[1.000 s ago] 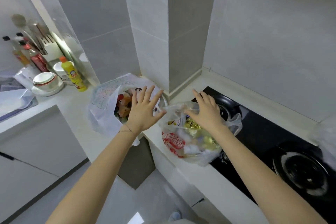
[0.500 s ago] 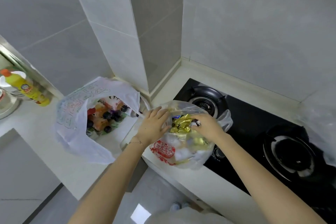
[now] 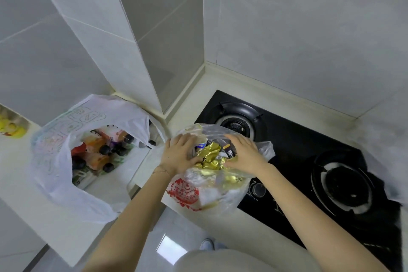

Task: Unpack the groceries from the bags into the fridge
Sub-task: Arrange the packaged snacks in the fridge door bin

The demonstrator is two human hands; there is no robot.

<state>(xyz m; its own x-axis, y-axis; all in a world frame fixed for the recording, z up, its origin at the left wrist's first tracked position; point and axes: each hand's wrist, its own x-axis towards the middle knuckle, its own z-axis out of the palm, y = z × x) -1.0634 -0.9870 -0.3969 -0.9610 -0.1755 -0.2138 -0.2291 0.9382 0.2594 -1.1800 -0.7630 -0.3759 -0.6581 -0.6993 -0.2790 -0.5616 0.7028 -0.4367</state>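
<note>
Here the fingers (image 3: 190, 140) of the left hand (image 3: 180, 154) and the right hand (image 3: 245, 157) curl on the mouth of the clear bag (image 3: 212, 196), standing at the desk (image 3: 15, 183) edge against the stove (image 3: 298, 150). Gold packets (image 3: 208, 158) lie inside. Its red round stamp (image 3: 182, 192) has characters too blurred to read.

left hand (image 3: 179, 154), right hand (image 3: 245, 155), fingers curled

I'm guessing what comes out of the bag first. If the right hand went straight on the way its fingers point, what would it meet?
Probably the gold foil packet in the clear bag: the right hand points left across it, toward the left hand. Depth is unclear; it may already touch.
</note>
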